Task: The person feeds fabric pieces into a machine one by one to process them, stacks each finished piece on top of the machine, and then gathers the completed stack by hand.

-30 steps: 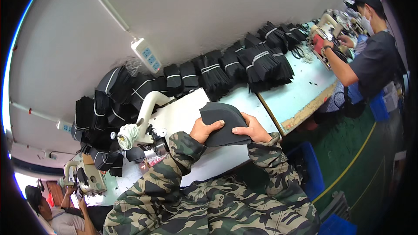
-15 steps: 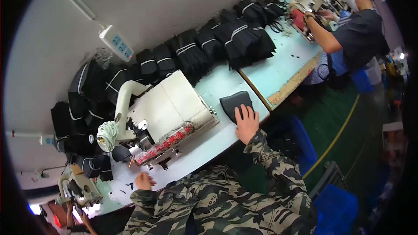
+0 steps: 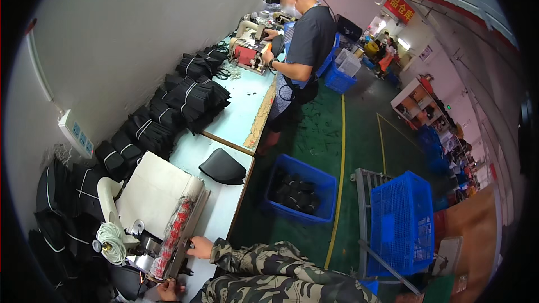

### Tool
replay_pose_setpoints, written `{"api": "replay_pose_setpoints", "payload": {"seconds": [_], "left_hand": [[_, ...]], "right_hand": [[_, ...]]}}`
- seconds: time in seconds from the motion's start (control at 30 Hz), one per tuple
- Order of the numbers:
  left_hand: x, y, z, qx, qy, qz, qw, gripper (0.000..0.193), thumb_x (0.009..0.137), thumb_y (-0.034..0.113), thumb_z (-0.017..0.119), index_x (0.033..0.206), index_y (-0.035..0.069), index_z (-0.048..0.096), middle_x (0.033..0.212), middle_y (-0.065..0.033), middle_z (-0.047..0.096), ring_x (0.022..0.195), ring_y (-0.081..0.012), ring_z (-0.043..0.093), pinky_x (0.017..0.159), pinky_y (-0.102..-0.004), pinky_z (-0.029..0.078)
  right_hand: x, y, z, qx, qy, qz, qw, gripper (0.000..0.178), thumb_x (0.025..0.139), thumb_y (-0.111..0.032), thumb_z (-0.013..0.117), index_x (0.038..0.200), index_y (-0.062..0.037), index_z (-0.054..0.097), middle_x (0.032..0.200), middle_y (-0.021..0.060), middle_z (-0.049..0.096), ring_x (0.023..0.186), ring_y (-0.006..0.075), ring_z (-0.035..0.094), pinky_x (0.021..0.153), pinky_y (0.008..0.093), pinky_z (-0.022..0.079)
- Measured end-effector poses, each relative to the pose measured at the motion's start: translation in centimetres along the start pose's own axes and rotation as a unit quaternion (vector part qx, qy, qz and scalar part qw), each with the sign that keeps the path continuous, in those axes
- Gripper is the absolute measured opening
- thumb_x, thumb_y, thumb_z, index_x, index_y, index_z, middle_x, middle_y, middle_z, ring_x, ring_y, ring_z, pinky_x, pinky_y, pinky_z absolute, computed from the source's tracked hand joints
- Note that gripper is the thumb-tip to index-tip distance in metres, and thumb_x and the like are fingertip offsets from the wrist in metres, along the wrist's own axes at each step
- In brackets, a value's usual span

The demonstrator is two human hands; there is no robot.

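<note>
A black curved fabric piece [image 3: 223, 167] lies by itself on the pale blue table [image 3: 238, 113], apart from both hands. My right hand [image 3: 200, 247] rests at the front edge of the white sewing machine [image 3: 151, 193], beside its red patterned strip [image 3: 175, 227]. My left hand [image 3: 168, 290] sits lower, at the near end of the machine by dark metal parts; its fingers are partly cut off by the frame edge. Both arms wear camouflage sleeves. A coil of white cord [image 3: 114, 241] hangs at the machine's left side.
Bundles of black pieces [image 3: 168, 113] line the wall side of the table. A blue crate [image 3: 297, 191] with black pieces sits on the green floor, a taller blue crate [image 3: 401, 221] to its right. A co-worker [image 3: 303, 39] stands at a farther machine. A power strip [image 3: 76, 133] hangs on the wall.
My right hand has let go of the black piece, left it on the table, and come back to the machine. The view has swung right toward the aisle.
</note>
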State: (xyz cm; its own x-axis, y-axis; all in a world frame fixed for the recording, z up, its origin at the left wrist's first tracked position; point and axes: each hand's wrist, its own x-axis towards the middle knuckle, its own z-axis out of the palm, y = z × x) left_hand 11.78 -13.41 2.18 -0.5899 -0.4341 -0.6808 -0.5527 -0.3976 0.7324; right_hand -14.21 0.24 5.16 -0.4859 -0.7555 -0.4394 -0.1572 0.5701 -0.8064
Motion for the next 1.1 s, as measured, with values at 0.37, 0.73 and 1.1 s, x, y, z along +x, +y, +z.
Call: {"api": "replay_pose_setpoints", "payload": {"seconds": [0.37, 0.73, 1.1], "left_hand": [[-4.8, 4.1, -5.6, -0.058, 0.183, 0.249, 0.949, 0.019, 0.087, 0.008, 0.053, 0.104, -0.002, 0.054, 0.085, -0.0071, 0.06, 0.065, -0.0099, 0.055, 0.052, -0.0225, 0.047], [-6.0, 1.9, -9.4, -0.246, 0.421, -0.047, 0.872, 0.064, 0.071, 0.043, 0.073, 0.104, -0.008, 0.055, 0.093, -0.0229, 0.059, 0.084, -0.0284, 0.059, 0.073, -0.036, 0.047], [0.2, 4.3, -14.4, 0.203, 0.355, -0.044, 0.912, 0.1, 0.054, 0.056, 0.078, 0.12, -0.011, 0.044, 0.122, -0.0279, 0.048, 0.114, -0.0359, 0.049, 0.096, -0.0366, 0.04]], "right_hand": [[0.9, 1.9, 2.9, -0.089, 0.078, -0.015, 0.993, 0.029, 0.066, -0.025, 0.065, 0.072, 0.003, 0.063, 0.076, 0.0255, 0.061, 0.071, 0.039, 0.061, 0.067, 0.0469, 0.049], [1.4, 2.1, -0.2, -0.019, 0.09, -0.101, 0.991, 0.018, 0.07, -0.011, 0.062, 0.077, 0.0048, 0.06, 0.061, 0.0057, 0.057, 0.056, 0.0121, 0.049, 0.052, 0.0305, 0.041], [0.7, 1.6, 0.1, 0.05, 0.042, 0.022, 0.998, 0.021, 0.071, -0.01, 0.066, 0.086, 0.0037, 0.062, 0.058, 0.0077, 0.057, 0.048, 0.0134, 0.051, 0.046, 0.029, 0.041]]}}
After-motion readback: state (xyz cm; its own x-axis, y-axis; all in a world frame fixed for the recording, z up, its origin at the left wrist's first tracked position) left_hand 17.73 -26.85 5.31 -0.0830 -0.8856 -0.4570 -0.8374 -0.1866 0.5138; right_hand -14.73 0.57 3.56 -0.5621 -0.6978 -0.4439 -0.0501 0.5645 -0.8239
